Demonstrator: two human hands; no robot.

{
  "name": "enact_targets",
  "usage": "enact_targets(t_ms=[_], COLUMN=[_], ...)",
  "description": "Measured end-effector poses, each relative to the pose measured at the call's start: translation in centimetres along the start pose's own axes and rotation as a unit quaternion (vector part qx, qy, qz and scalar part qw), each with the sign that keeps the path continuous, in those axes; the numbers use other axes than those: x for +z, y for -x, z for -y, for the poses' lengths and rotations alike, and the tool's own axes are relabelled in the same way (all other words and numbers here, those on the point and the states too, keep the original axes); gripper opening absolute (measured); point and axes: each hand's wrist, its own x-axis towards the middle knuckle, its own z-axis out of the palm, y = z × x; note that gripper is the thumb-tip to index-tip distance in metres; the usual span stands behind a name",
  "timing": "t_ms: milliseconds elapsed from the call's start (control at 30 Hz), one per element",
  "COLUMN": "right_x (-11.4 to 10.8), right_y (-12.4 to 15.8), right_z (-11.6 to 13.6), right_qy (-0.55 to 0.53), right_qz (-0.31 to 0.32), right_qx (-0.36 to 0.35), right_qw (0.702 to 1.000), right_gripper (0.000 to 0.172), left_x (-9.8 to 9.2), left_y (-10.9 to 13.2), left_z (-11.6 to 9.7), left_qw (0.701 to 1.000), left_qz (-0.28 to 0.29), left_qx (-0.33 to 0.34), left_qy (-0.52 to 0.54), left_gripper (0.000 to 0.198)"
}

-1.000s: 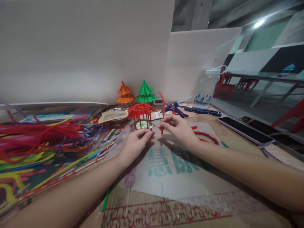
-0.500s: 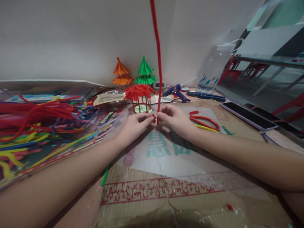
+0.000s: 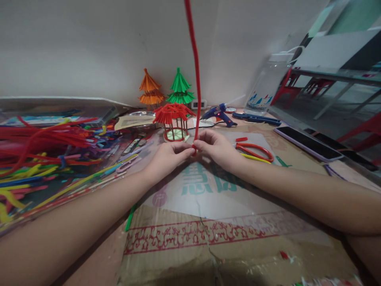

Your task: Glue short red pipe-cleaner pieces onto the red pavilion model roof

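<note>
Pinched in my right hand (image 3: 219,151) is a long red pipe cleaner (image 3: 197,75), standing upright and running out of the top of the view. My left hand (image 3: 170,157) closes thumb and finger on a small red fuzzy piece (image 3: 194,148), mostly hidden by the fingertips. The pipe cleaner's lower end meets this piece; whether they are joined I cannot tell. Just beyond my hands stands a small pavilion (image 3: 172,114) with a red pipe-cleaner roof, brown posts and a pale round base. Orange (image 3: 150,96) and green (image 3: 180,92) two-tiered pavilions stand behind it.
Many coloured pipe cleaners (image 3: 50,143) lie piled at left. A blue glue gun (image 3: 220,113), a dark blue long tool (image 3: 256,118), a water bottle (image 3: 264,85) and a phone (image 3: 308,143) are at right. Near my right wrist lies a red-handled tool (image 3: 256,147). Cardboard (image 3: 166,264) covers the tabletop.
My hands have come closer together, and the red pipe cleaner's lower end has moved against the small red piece. The whole view has shifted slightly.
</note>
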Motion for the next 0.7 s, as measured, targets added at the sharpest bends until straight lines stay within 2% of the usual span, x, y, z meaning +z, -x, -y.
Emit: enact_targets(t_ms=[233,400,500,700], right_x=[0.1,0.2,0.2,0.1], right_y=[0.2,0.2,0.2,0.1], right_z=[0.5,0.3,0.1,0.0], right_qy=[0.007,-0.026,-0.017,-0.015], right_qz=[0.008,0.019,0.018,0.021], right_qx=[0.018,0.039,0.030,0.023], right_qw=[1.000,0.999,0.999,0.999], right_gripper=[0.013,0.015,0.016,0.016], left_x=[0.1,0.1,0.1,0.0], left_y=[0.0,-0.2,-0.4,-0.7], left_z=[0.1,-0.1,0.4,1.6], left_qw=[1.000,0.995,0.988,0.983], left_qz=[0.001,0.030,0.050,0.065], left_qx=[-0.002,-0.068,-0.086,-0.072], left_qy=[-0.007,0.072,0.122,0.155], left_gripper=[0.020,0.016,0.020,0.032])
